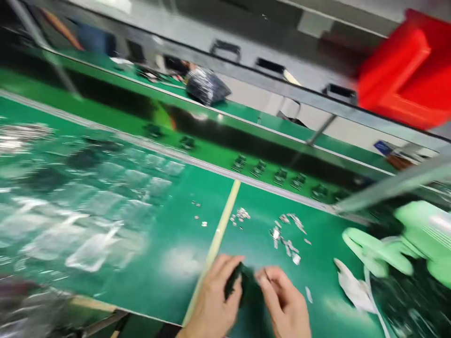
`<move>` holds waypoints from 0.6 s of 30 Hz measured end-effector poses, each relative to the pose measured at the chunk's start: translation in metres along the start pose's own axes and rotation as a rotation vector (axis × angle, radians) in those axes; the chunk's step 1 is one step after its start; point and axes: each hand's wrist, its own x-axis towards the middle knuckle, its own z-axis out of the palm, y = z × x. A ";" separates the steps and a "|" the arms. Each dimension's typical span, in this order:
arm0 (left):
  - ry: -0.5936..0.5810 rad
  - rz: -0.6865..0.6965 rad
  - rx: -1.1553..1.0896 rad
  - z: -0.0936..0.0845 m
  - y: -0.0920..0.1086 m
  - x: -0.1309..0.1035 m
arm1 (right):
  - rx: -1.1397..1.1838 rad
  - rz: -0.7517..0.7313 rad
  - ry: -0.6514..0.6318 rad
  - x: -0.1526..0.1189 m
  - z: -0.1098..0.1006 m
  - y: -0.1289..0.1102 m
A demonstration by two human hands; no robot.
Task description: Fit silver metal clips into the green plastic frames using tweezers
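Observation:
Low in the middle of the view, my left hand [215,300] is closed around a small dark part [232,282], blurred by motion. Just to its right, my right hand [285,300] has thumb and fingertips pinched together; whatever they hold is too small or blurred to make out. Both hands are over the green tabletop [169,286], beside a yellow strip of tape [225,211]. Beyond my hands lie a small heap of tiny metal pieces [243,214] and, further right, a looser scatter of metal pieces [291,246].
Clear plastic packages [91,249] cover the left side. Several dark small assemblies [259,168] line a green belt behind the metal edge. A shelf above bears a black plastic bag [207,87] and a red bin [401,70]. At right are a light green fan-like device [423,239] and white cloth [354,287].

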 end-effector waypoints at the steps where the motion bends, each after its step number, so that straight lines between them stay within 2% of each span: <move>1: -0.004 -0.011 0.002 -0.003 -0.001 0.000 | 0.060 -0.044 -0.027 0.003 0.000 0.007; 3: 0.020 0.012 0.048 -0.010 0.000 0.001 | 0.078 -0.049 -0.069 0.007 0.000 0.016; 6: 0.051 0.075 0.107 -0.014 0.004 0.001 | 0.079 -0.026 -0.137 0.008 0.002 0.016; 14: 0.039 0.150 0.213 -0.009 0.005 -0.003 | -0.014 -0.061 -0.204 0.008 0.005 0.007; 18: 0.071 0.214 0.254 -0.008 0.006 -0.005 | -0.095 -0.037 -0.213 0.008 0.002 0.005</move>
